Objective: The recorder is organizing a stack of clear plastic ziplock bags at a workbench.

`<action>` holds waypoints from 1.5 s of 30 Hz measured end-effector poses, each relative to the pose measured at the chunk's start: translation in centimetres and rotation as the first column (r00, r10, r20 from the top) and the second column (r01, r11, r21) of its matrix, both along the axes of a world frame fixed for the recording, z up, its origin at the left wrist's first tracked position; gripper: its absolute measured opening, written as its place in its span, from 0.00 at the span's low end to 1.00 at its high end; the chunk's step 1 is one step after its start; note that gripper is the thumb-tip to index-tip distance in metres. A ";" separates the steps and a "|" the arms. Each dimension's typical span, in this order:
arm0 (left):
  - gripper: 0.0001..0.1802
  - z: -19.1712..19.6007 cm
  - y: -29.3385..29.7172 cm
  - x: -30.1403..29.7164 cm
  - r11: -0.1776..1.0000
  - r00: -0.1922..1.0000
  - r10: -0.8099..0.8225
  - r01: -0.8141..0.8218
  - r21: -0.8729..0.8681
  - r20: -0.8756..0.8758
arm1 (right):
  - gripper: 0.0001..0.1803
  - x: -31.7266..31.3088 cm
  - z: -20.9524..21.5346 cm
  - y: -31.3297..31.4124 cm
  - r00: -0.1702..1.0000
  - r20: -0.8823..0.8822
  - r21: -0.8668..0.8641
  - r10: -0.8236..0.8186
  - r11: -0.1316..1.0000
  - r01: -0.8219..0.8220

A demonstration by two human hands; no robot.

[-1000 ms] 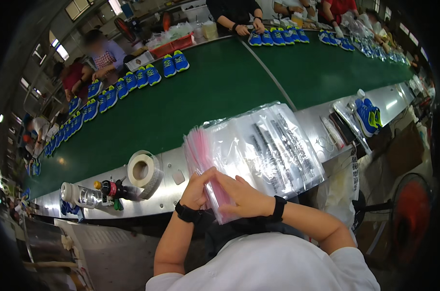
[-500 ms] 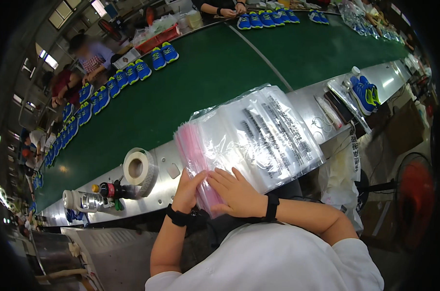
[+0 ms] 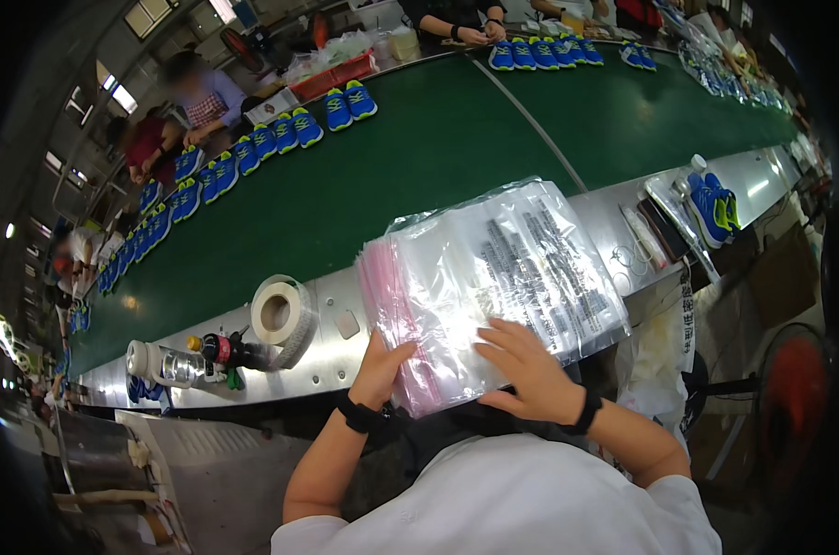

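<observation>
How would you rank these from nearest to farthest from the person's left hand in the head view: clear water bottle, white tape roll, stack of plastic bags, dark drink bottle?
From the left hand:
1. Stack of plastic bags: touching, to its right.
2. White tape roll: to its left.
3. Dark drink bottle: farther left.
4. Clear water bottle: farthest left.

We held our left hand (image 3: 375, 376) thumb (image 3: 401, 352) inward, our right hand (image 3: 544, 384) palm down, fingers (image 3: 506, 342) spread, both elbows (image 3: 667, 460) bent.
</observation>
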State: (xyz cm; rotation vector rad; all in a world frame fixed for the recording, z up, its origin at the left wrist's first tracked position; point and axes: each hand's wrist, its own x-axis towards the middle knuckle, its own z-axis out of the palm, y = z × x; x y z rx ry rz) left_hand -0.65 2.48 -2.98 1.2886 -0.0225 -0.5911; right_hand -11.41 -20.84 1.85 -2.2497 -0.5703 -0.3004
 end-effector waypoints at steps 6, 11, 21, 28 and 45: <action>0.25 1.5 -0.7 -0.7 0.993 0.985 0.066 -0.080 -0.084 -0.160 | 0.39 -3.0 -1.9 -4.5 0.978 0.029 -0.476 -0.207 0.858 0.195; 0.25 2.6 -0.9 -0.4 0.997 0.971 -0.063 0.053 -0.048 -0.231 | 0.40 -2.3 -2.3 -3.6 0.973 0.065 -0.438 -0.222 0.869 0.228; 0.16 10.5 -6.3 1.5 0.934 0.944 -0.150 0.037 -0.355 -0.295 | 0.34 -0.6 -2.9 -4.3 0.708 0.519 -0.107 -0.480 0.785 0.610; 0.13 15.3 -12.7 3.2 0.880 0.962 -0.250 0.178 -0.440 -0.110 | 0.18 -1.4 -6.8 -10.1 0.492 0.461 0.040 -0.738 0.572 0.820; 0.14 17.0 2.0 -7.1 0.855 0.983 0.137 -0.181 -0.487 -0.125 | 0.08 4.0 28.5 -14.6 0.855 0.515 -0.585 0.069 0.757 0.292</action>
